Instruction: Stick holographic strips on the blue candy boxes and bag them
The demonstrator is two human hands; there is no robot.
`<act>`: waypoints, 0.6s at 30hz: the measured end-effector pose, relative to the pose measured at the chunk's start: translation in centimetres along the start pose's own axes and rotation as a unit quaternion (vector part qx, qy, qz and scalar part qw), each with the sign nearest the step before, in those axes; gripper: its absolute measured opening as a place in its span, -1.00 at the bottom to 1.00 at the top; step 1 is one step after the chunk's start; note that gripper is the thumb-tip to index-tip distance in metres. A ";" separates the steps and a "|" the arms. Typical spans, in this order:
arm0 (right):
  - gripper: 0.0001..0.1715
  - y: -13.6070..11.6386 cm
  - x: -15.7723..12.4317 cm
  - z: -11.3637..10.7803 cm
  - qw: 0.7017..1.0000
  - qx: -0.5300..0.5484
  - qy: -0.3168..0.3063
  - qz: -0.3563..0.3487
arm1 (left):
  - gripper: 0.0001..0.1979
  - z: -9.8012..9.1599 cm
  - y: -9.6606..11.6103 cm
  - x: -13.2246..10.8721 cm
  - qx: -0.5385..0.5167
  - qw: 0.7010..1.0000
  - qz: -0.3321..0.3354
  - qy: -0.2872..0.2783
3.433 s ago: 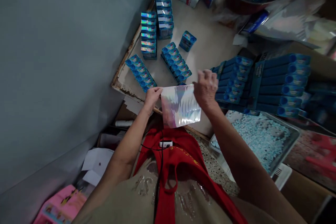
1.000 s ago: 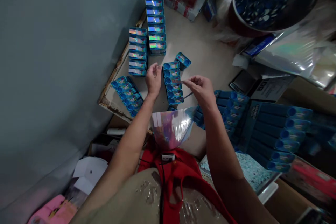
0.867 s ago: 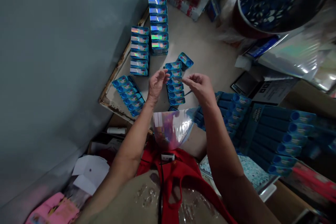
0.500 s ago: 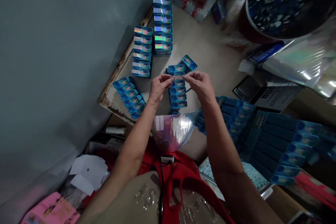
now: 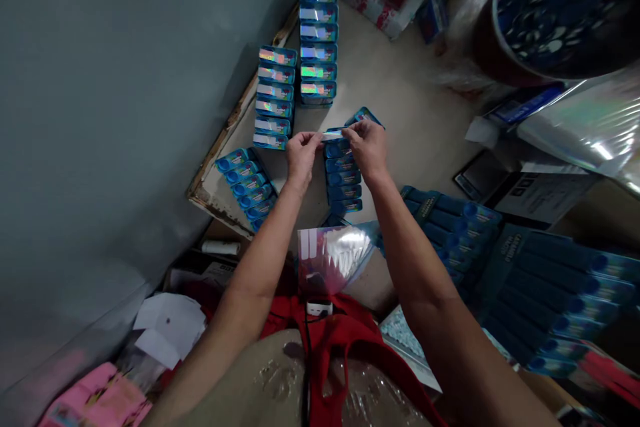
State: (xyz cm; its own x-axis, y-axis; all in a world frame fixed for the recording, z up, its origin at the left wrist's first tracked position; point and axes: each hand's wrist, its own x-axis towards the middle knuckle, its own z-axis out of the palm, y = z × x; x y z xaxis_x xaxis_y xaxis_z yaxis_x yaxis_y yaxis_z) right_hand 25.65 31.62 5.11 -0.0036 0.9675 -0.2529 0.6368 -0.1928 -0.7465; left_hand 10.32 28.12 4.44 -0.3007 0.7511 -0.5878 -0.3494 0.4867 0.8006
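- A shiny strip (image 5: 332, 137) is showing at the far end of a row of blue boxes (image 5: 344, 179).
- The left hand (image 5: 301, 155) is pinching one end, the right hand (image 5: 370, 145) the other.
- Closer in, a glossy sheet (image 5: 333, 257) is reflecting light.

I now have the left hand (image 5: 301, 156) pinching one end of the shiny strip (image 5: 332, 136), opposite the right hand (image 5: 369, 145); both are off the iridescent sheet (image 5: 325, 260), now bodyward of them, and farther up the blue boxes (image 5: 344, 179).
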 end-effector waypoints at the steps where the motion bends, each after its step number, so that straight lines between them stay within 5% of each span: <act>1: -0.74 0.1 0.0 0.3 1.000 -0.006 0.016 0.012 | -0.79 0.1 -0.1 0.1 -0.011 1.000 0.006 -0.001; 4: -0.76 0.1 -0.2 0.9 0.997 -0.018 0.066 0.035 | -0.78 0.2 -0.3 0.5 -0.023 1.000 0.008 -0.004; 11: -0.82 0.3 -0.4 1.3 0.997 -0.026 0.064 0.044 | -0.80 0.2 -0.9 1.0 -0.016 1.000 -0.001 0.001; 18: -0.68 3.0 0.2 2.4 0.995 -0.040 0.089 0.028 | -0.81 1.4 -3.4 1.8 -0.081 0.995 -0.056 0.019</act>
State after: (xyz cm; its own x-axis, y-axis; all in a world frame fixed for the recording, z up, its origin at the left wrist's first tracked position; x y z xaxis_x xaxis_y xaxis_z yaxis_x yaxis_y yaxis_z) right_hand 25.73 30.85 1.31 0.1655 0.9705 -0.1756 0.6913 -0.2411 -0.6811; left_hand 12.21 28.43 0.80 -0.2838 0.6777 -0.6784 -0.5195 0.4860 0.7028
